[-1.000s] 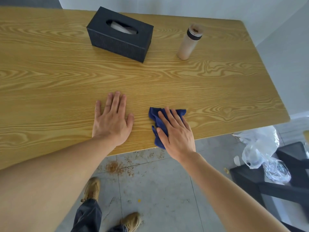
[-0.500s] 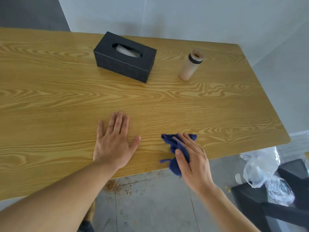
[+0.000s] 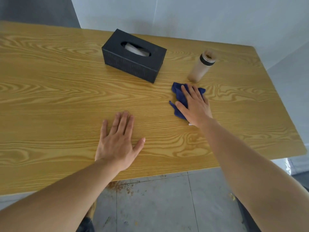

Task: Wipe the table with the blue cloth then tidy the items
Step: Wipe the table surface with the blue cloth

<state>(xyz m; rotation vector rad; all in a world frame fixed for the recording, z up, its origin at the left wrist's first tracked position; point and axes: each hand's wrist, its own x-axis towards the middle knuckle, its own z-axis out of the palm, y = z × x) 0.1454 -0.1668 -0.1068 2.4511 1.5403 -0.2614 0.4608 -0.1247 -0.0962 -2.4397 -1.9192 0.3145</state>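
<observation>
Right hand [image 3: 195,106] flat, fingers spread, pressing the blue cloth [image 3: 179,96] onto the table [image 3: 50,91] right of centre, just below the bottle [image 3: 201,66]; pressing, not gripping. Left hand [image 3: 118,141] open, empty, palm down at lower centre, probably bracing me. Tissue box [image 3: 133,55] untouched, upper centre.

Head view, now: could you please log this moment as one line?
phase: wiping | right hand: flat on blue cloth, near bottle | left hand: flat on table
</observation>
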